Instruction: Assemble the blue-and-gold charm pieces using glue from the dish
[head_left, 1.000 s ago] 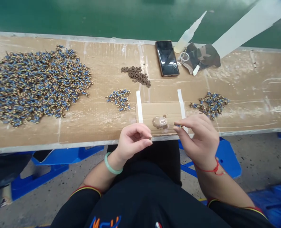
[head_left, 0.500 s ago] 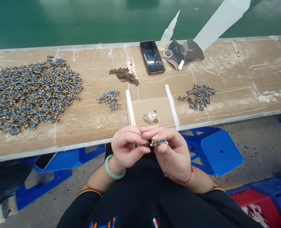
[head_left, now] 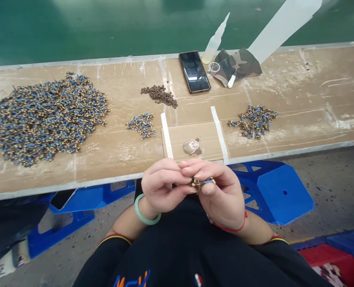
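My left hand (head_left: 161, 185) and my right hand (head_left: 220, 191) meet just below the table's front edge, above my lap. Between the fingertips of both sits a small blue and brown part (head_left: 202, 182); my right thumb and fingers pinch it, and my left fingertips press on its left end. On the table right above my hands lies a cardboard patch (head_left: 194, 137) taped at both sides, with a small glue puddle (head_left: 190, 147) on it.
A large heap of blue and brown parts (head_left: 48, 115) fills the table's left. A small pile (head_left: 141, 124) lies left of the patch, another pile (head_left: 254, 119) to its right. Brown rings (head_left: 160, 95), a phone (head_left: 194, 71), a glue bottle (head_left: 215, 40) and a camouflage cloth (head_left: 239, 63) sit behind. Blue stools (head_left: 278, 191) stand underneath.
One second ago my hands were apart at the table edge, the right by the patch. They came together below the edge and now both work on the small part. The view shifted slightly.
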Motion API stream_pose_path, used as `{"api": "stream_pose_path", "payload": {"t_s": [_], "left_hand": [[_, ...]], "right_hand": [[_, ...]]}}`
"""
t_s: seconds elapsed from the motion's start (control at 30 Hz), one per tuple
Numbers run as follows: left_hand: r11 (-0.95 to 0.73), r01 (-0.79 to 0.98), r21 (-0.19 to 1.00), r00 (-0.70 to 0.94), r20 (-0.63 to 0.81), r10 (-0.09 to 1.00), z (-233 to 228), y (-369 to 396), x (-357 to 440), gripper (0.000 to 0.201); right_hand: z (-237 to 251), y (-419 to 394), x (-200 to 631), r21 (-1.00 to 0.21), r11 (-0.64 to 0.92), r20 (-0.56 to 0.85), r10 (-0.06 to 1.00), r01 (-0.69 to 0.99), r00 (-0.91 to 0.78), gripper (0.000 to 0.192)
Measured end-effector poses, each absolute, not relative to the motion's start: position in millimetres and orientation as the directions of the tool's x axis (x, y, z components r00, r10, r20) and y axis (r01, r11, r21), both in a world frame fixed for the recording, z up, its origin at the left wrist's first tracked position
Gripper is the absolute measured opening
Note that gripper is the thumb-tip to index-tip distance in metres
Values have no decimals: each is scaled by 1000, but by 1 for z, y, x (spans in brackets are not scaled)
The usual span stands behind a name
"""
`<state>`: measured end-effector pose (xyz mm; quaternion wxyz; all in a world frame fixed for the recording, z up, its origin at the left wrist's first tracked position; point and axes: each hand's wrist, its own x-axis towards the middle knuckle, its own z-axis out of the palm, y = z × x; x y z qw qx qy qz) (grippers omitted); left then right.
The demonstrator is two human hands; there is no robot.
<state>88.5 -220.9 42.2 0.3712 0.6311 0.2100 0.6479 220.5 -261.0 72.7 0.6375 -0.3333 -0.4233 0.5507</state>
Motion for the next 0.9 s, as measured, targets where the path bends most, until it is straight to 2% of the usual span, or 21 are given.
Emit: {"api": "stream_pose_path", "payload": {"t_s": [0.33,0.53,0.6,0.67,0.73,0.77,0.83,0.9], "left_hand": [[-690,-174,703,60,707,705,45,-221,89,17],[-706,-124,698,68,715,695,49,-220,89,20],[-710,-108,696,55,717,695,48,-219,87,18],[-716,-87,693,15,719,694,45,-218,83,14],[-715,-64,696,-33,715,699,39,-218,80,11],[-710,-53,703,-51,708,705,35,-218,78,10],[-695,-38,718,-73,692,718,29,-219,76,11],[-685,-33,728,-77,681,728,25,-221,75,12]], "right_hand": [[76,-258,220,-875,140,146,989,-464,22,7],[71,-263,223,-898,149,151,988,-414,29,8],[66,-261,235,-947,190,179,982,-260,63,12],[60,-254,253,-961,272,275,955,46,114,13],[53,-242,273,-862,337,400,911,377,98,7],[49,-236,282,-798,354,435,898,488,61,4],[41,-224,297,-709,375,457,889,597,-16,5],[33,-217,304,-673,391,466,883,627,-50,6]]}}
